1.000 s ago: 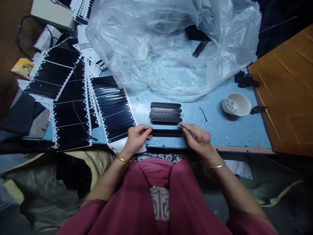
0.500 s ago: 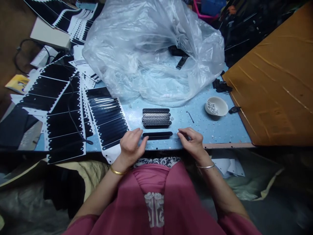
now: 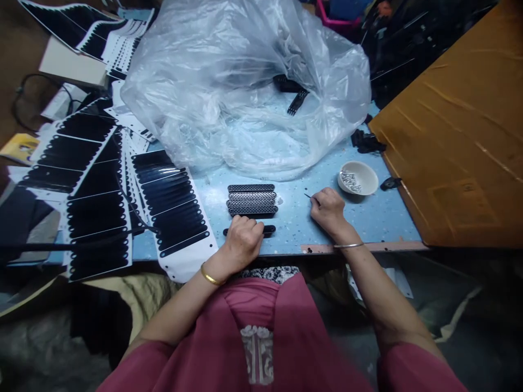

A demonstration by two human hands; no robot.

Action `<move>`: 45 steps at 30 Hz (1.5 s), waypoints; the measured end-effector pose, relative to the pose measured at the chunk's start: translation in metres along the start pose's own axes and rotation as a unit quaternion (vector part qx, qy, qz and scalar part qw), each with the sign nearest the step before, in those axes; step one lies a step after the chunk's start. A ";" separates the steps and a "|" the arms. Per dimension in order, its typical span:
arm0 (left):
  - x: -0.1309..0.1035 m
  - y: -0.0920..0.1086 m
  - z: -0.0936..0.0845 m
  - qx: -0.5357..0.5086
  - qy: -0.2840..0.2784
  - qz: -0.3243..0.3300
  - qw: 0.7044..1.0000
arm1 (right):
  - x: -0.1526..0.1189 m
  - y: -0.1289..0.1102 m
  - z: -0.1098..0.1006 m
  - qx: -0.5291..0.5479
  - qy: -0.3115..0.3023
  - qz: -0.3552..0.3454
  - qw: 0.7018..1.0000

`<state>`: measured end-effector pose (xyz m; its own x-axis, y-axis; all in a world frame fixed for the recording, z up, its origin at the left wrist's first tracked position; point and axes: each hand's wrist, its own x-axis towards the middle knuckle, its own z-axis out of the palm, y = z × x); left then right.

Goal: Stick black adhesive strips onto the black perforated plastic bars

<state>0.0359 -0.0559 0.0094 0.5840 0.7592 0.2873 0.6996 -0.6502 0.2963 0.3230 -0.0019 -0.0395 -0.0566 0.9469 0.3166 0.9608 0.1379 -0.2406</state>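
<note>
A narrow black strip (image 3: 269, 231) with rounded ends lies near the table's front edge. My left hand (image 3: 245, 238) is over its middle with the fingers curled closed, and what they grip, if anything, is hidden. Just beyond it several black perforated strips (image 3: 252, 200) lie side by side in a neat block. To the right, my right hand (image 3: 328, 209) is closed on a thin dark stick (image 3: 308, 196), whose tip pokes out to the left. A white bowl (image 3: 368, 177) of small shiny metal pieces (image 3: 350, 181) stands just beyond that hand.
A large clear plastic bag (image 3: 245, 71) spreads over the back, with black pieces (image 3: 297, 102) at its opening. White sheets of black strips (image 3: 175, 201) cover the left side. A brown taped box (image 3: 453, 147) leans at the right, near a small black bundle (image 3: 368, 141).
My left hand has come right, over the black strip, and its fingers have curled. My right hand has moved up and right and taken hold of the thin dark stick. The view has shifted slightly.
</note>
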 end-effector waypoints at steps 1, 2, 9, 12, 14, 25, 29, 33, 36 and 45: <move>-0.002 -0.002 -0.003 -0.003 -0.005 -0.004 1.000 | -0.003 -0.004 -0.002 0.007 0.009 0.000 1.000; -0.005 -0.004 -0.005 -0.007 -0.009 -0.008 1.000 | -0.007 -0.010 -0.005 0.024 0.020 0.003 1.000; -0.007 -0.007 -0.010 -0.042 -0.022 -0.026 0.999 | -0.045 -0.081 -0.049 0.289 -0.052 -0.050 0.955; -0.006 -0.005 -0.009 -0.052 -0.034 -0.024 0.998 | -0.045 -0.101 -0.055 0.327 -0.085 -0.099 0.936; -0.005 -0.005 -0.008 -0.062 -0.034 -0.025 0.997 | -0.042 -0.106 -0.055 0.330 -0.090 -0.109 0.933; -0.006 -0.006 -0.006 -0.082 -0.026 -0.030 0.996 | -0.039 -0.116 -0.042 0.291 -0.062 -0.127 0.946; -0.006 -0.006 -0.006 -0.090 -0.027 -0.032 0.995 | -0.041 -0.117 -0.039 0.288 -0.071 -0.129 0.946; -0.007 -0.006 -0.006 -0.089 -0.026 -0.035 0.995 | -0.041 -0.118 -0.038 0.294 -0.079 -0.120 0.945; -0.007 -0.006 -0.006 -0.090 -0.026 -0.033 0.995 | -0.039 -0.116 -0.037 0.320 -0.099 -0.107 0.936; -0.009 -0.013 0.001 -0.154 -0.004 -0.024 0.988 | -0.021 -0.113 -0.035 0.417 -0.199 -0.064 0.885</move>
<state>0.0222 -0.0544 0.0021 0.5579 0.7884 0.2591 0.5691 -0.5907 0.5721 0.2251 -0.0477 0.0134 -0.4006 0.9125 0.0825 0.4146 0.2608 -0.8718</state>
